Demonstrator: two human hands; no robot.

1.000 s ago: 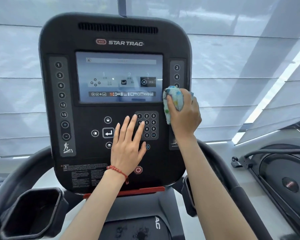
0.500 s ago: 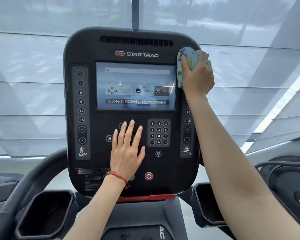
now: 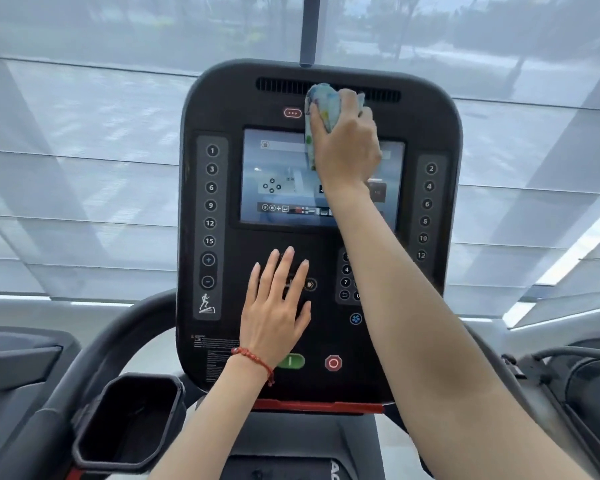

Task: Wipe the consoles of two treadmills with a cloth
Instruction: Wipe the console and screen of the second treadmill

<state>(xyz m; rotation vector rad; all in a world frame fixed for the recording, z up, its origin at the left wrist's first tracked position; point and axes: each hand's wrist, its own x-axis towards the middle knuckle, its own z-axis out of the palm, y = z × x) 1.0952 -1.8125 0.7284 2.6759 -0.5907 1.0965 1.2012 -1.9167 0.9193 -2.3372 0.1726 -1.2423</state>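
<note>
A black treadmill console [image 3: 426,109] with a lit screen [image 3: 278,178] stands upright in front of me. My right hand [image 3: 347,147] grips a bunched pale cloth with coloured dots [image 3: 321,105] and presses it on the console's top middle, over the brand strip and the screen's upper edge. My left hand [image 3: 274,313] lies flat with fingers spread on the lower panel, covering the arrow buttons. My right forearm hides part of the number keypad [image 3: 346,277] and the screen's right side.
A black cup holder [image 3: 129,420] sits at lower left beside a curved handrail [image 3: 115,334]. A red stop button [image 3: 333,362] and green button [image 3: 293,362] sit low on the console. A second machine [image 3: 582,382] stands at right; window blinds fill the background.
My right hand slid the cloth up the console's right side to its top right corner, then left to the top middle. My left hand stayed flat on the lower panel. The view shifted.
</note>
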